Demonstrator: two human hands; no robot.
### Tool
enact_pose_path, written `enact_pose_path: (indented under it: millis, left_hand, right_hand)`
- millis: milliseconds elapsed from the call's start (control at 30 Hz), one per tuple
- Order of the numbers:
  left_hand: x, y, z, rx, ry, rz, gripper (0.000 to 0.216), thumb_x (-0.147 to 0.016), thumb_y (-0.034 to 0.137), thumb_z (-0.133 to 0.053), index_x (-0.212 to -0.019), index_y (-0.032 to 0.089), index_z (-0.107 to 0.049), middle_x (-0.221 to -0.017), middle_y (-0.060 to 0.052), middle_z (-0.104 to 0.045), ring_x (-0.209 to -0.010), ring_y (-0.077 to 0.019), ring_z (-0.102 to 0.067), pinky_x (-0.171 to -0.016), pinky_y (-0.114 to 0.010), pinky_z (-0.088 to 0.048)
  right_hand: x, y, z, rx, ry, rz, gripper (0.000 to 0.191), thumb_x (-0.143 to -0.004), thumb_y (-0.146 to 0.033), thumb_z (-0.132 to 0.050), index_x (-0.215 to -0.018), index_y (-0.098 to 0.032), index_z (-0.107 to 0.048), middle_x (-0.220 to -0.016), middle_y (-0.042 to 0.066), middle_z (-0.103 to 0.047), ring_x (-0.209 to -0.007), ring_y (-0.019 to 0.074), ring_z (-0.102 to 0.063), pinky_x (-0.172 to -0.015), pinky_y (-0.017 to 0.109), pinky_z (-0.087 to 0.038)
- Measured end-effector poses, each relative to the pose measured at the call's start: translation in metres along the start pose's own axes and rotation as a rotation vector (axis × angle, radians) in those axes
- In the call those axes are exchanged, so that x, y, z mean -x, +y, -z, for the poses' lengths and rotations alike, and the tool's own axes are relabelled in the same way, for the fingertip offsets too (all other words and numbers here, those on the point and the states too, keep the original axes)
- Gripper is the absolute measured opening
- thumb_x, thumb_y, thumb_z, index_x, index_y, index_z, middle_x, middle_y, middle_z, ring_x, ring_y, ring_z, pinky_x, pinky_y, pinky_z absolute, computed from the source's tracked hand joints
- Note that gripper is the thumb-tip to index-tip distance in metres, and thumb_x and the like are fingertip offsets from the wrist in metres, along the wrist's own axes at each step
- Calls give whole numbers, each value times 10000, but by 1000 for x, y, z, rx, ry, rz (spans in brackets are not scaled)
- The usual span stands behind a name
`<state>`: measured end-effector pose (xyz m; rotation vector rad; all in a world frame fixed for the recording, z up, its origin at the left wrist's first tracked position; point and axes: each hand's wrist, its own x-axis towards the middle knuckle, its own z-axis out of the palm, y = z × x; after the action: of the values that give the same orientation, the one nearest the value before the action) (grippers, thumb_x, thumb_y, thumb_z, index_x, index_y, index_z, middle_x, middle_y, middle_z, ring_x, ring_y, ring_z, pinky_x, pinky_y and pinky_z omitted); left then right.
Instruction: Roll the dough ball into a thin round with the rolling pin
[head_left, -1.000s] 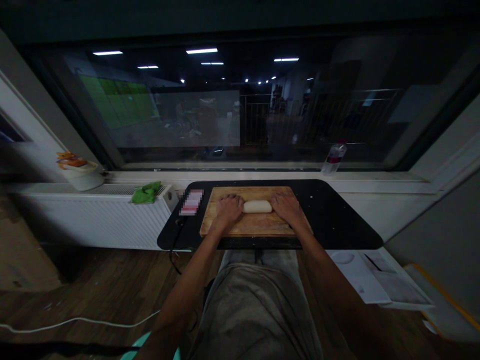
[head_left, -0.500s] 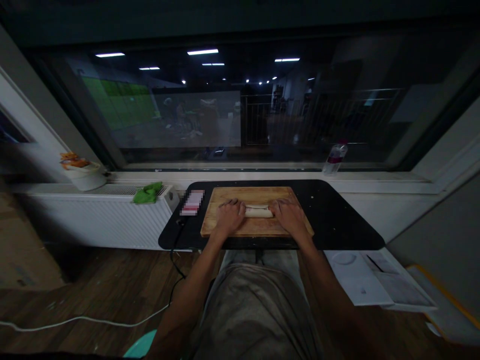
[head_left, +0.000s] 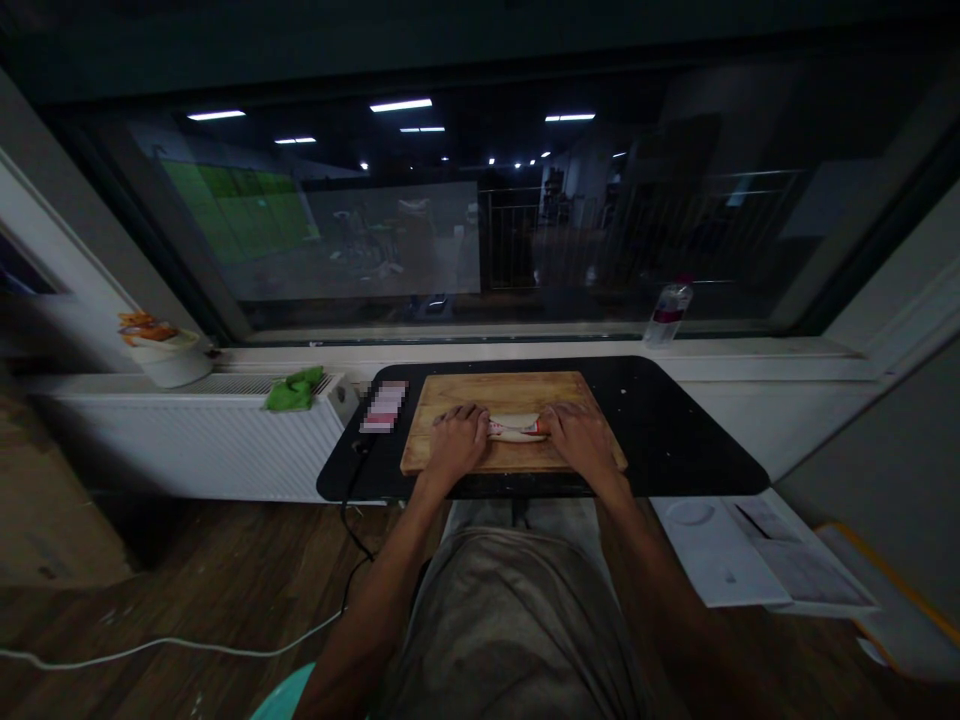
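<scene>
A pale, dough-like roll (head_left: 514,435) lies crosswise on a wooden board (head_left: 517,386). Along its middle a red-and-white printed piece (head_left: 531,427) shows through a gap; I cannot make out what it is. My left hand (head_left: 459,437) has its fingers curled over the left end of the roll. At the right end, my right hand (head_left: 576,432) is closed over it in the same way, close to the reddest part of the print. Both ends of the roll are hidden under the fingers.
The board rests on a black table (head_left: 686,445). A phone (head_left: 385,406) with a blurred screen lies to its left. Beyond are a green cloth (head_left: 295,388) on the radiator, a white tub (head_left: 172,360) and a plastic bottle (head_left: 668,313) on the sill.
More of the red-and-white print shows now, where before there was a thin dark slit along the roll. My hands have stayed at its two ends.
</scene>
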<state>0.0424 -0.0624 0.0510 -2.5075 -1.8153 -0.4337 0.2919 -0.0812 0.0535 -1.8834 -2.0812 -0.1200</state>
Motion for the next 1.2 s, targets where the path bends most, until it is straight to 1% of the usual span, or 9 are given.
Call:
enact_pose_path:
  millis: [100,233,300,400,500,667,833,1000,1200]
  left_hand:
    - [0,-3,1,2,1,-19,514,-1262,359,-308,-1418,264,-789,-1580,-101,-765,-1415,-289,-702,-1154,-433,-559]
    - [1,-8,0,43,16,-79,470,-1264,390,-364,-1415,287,-797,-1571,-72,-776,-1437,-283,-697,-1211,-441,-546]
    - [2,-10,1,79,27,-94,441,-1258,433,-414,-1432,298,-795,-1587,-63,-771,-1450,-281,-696,-1227,-439,-538]
    - [4,-11,1,120,37,-86,427,-1235,502,-499,-1466,289,-789,-1584,-80,-775,-1430,-293,-719,-1222,-437,-538]
    - [3,-9,2,127,42,-76,425,-1230,516,-516,-1431,281,-808,-1544,-89,-795,-1402,-297,-740,-1200,-427,-542]
    - [1,-4,0,99,43,-40,475,-1253,518,-450,-1316,262,-846,-1457,-94,-830,-1365,-292,-756,-1148,-415,-547]
    - [-2,2,-3,69,44,29,533,-1260,537,-411,-1269,245,-857,-1396,-116,-844,-1332,-298,-767,-1130,-418,-539]
    - [-4,7,-4,33,46,64,553,-1268,518,-374,-1274,233,-848,-1405,-134,-834,-1333,-312,-760,-1122,-437,-535]
    - [-9,7,1,21,28,53,531,-1271,481,-346,-1362,241,-812,-1443,-125,-815,-1355,-328,-724,-1132,-465,-522]
  right_hand:
    - [0,6,-2,-43,5,33,483,-1240,-370,-410,-1389,-214,-842,-1506,96,-820,-1441,279,-720,-1291,371,-479]
    - [3,9,1,-90,21,60,465,-1194,-451,-556,-1496,-217,-821,-1565,100,-794,-1485,307,-705,-1308,412,-493]
    - [5,9,3,-97,29,65,472,-1173,-489,-607,-1497,-228,-828,-1554,108,-800,-1471,322,-717,-1290,431,-517]
    - [5,8,4,-97,45,67,482,-1162,-521,-637,-1471,-213,-843,-1525,123,-813,-1454,336,-729,-1285,450,-527]
    - [5,6,2,-98,69,61,486,-1162,-535,-652,-1447,-195,-851,-1500,130,-825,-1439,334,-737,-1287,440,-523]
    - [3,3,0,-81,82,25,476,-1177,-552,-636,-1375,-191,-874,-1433,137,-851,-1397,327,-759,-1233,419,-553]
    - [3,-1,1,-55,72,-13,483,-1200,-577,-596,-1305,-210,-892,-1420,124,-858,-1365,326,-772,-1200,406,-561]
    - [1,-10,5,-7,52,-94,570,-1225,-604,-523,-1268,-178,-900,-1371,157,-869,-1350,338,-781,-1167,397,-564]
    - [-9,-21,14,64,-57,-180,700,-1246,-629,-409,-1310,-125,-890,-1388,229,-848,-1327,358,-794,-1129,409,-571]
